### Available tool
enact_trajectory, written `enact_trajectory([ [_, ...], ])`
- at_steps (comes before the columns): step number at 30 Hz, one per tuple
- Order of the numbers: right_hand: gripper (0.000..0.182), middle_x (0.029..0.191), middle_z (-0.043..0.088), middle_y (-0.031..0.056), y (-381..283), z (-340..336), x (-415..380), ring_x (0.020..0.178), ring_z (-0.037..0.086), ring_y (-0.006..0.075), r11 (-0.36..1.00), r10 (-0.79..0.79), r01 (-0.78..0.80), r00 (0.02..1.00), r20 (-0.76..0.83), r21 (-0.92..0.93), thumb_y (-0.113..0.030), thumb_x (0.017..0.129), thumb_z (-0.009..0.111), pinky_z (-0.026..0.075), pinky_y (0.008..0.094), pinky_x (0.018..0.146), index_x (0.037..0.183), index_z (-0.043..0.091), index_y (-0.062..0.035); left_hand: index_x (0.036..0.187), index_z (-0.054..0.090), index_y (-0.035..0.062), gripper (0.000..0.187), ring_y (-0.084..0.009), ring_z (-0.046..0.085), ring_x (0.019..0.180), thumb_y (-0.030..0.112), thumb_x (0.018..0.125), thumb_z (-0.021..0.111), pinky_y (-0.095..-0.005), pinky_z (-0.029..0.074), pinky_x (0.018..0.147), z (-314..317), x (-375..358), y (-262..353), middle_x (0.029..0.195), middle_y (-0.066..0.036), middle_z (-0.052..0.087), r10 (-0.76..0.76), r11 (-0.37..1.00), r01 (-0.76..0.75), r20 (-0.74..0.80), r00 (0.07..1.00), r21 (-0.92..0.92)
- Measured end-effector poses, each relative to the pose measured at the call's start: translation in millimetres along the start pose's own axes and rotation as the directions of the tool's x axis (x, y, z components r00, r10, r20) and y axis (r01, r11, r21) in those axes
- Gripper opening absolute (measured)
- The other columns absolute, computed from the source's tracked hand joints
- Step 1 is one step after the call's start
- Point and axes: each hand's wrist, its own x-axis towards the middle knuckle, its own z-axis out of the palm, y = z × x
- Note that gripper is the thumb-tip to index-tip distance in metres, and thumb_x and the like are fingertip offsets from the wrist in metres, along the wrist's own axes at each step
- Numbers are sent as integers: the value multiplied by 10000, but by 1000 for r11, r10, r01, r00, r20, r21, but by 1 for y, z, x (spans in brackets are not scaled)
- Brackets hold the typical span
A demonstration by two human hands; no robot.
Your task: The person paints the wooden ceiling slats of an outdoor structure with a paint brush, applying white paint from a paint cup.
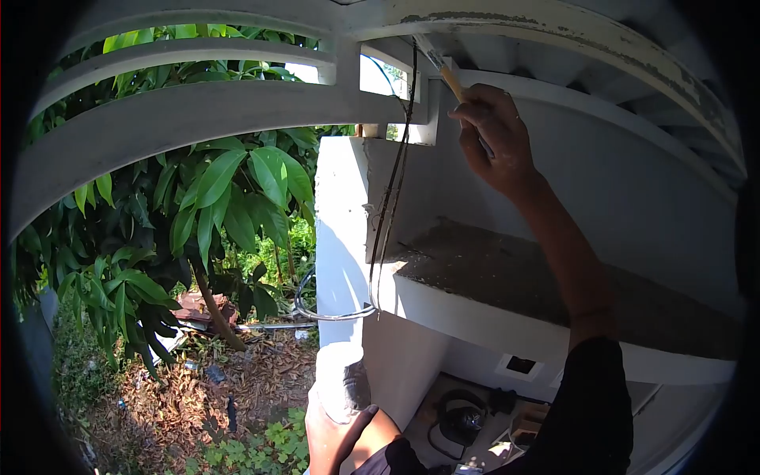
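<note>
My right hand is raised at the upper right, its fingers closed round the wooden handle of a brush. The brush's head points up and left, close beneath a white painted beam with flaking patches. Low in the view, my left hand is wrapped round a white, paint-smeared container held upright. What is inside the container cannot be made out. Dark cables hang down between the two hands, just left of the brush.
A white ledge with a dirty top crosses the right side. White curved slats span the upper left. Leafy branches and littered ground lie beyond. A cable loop sticks out by the white pillar. Below is a dark object.
</note>
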Motion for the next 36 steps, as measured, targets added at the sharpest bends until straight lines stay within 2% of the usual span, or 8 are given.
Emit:
enact_trajectory([
  [7, 279, 1193, 604, 115, 1, 18, 13, 979, 685, 277, 999, -36, 37, 999, 40, -29, 36, 809, 734, 591, 372, 779, 1060, 660, -62, 1248, 554, -47, 751, -256, 706, 971, 244, 679, 948, -386, 559, 865, -7, -18, -18, 1058, -197, 712, -23, 998, 22, 5, 1000, 56],
  [9, 317, 1185, 584, 133, -1, 25, 18, 913, 688, 232, 999, -47, 47, 998, 30, 5, 137, 813, 662, 583, 352, 749, 1079, 661, -34, 1247, 554, -47, 750, -256, 706, 970, 244, 680, 948, -386, 559, 865, -10, -19, -17, 1058, -197, 712, -19, 998, 19, -1, 1000, 56],
  [18, 332, 1202, 601, 96, 16, 63, 21, 928, 686, 239, 996, -81, 82, 995, 62, -23, 117, 834, 677, 573, 369, 732, 1112, 648, -62, 1238, 557, -47, 738, -251, 705, 965, 242, 684, 948, -385, 560, 865, -18, -21, -23, 1055, -193, 714, 6, 1000, -6, -25, 1000, 17],
  [22, 334, 1206, 586, 120, 30, 34, 12, 943, 680, 251, 999, -44, 44, 999, 1, -31, 147, 829, 652, 572, 377, 728, 1097, 652, -53, 1234, 558, -46, 732, -249, 705, 963, 240, 685, 948, -385, 561, 865, -21, -25, -29, 1054, -191, 714, 7, 1000, -7, -15, 1000, -6],
  [28, 303, 1195, 587, 136, 13, -8, -20, 1014, 653, 281, 977, -49, 37, 997, -53, -209, 96, 799, 693, 593, 397, 756, 1058, 672, -58, 1222, 562, -49, 718, -251, 707, 953, 233, 687, 948, -386, 563, 861, -18, -21, -37, 1048, -190, 718, -3, 999, 3, -6, 1000, -50],
  [29, 308, 1193, 586, 130, 8, -5, -19, 1004, 650, 276, 987, -72, 74, 997, 23, -146, 88, 799, 703, 594, 398, 747, 1067, 668, -61, 1290, 549, -58, 811, -288, 677, 1063, 261, 670, 962, -398, 532, 948, -20, -21, -28, 1152, -204, 680, -110, 983, 115, 47, 993, -140],
  [34, 340, 1180, 554, 133, 4, 46, 1, 916, 659, 244, 994, -100, 104, 986, 131, -22, 134, 797, 679, 572, 388, 764, 1076, 650, -58, 1302, 553, -49, 809, -310, 676, 1079, 273, 678, 955, -404, 527, 960, -12, -23, -28, 1172, -215, 676, -129, 989, 132, 41, 991, -73],
  [36, 338, 1186, 554, 132, 15, 67, 10, 941, 673, 254, 993, -111, 114, 990, 89, -30, 133, 805, 678, 580, 388, 766, 1078, 644, -64, 1239, 560, -59, 726, -247, 706, 947, 220, 690, 944, -381, 560, 864, -10, -26, -35, 1045, -193, 715, -26, 1000, 26, 8, 1000, -12],
])
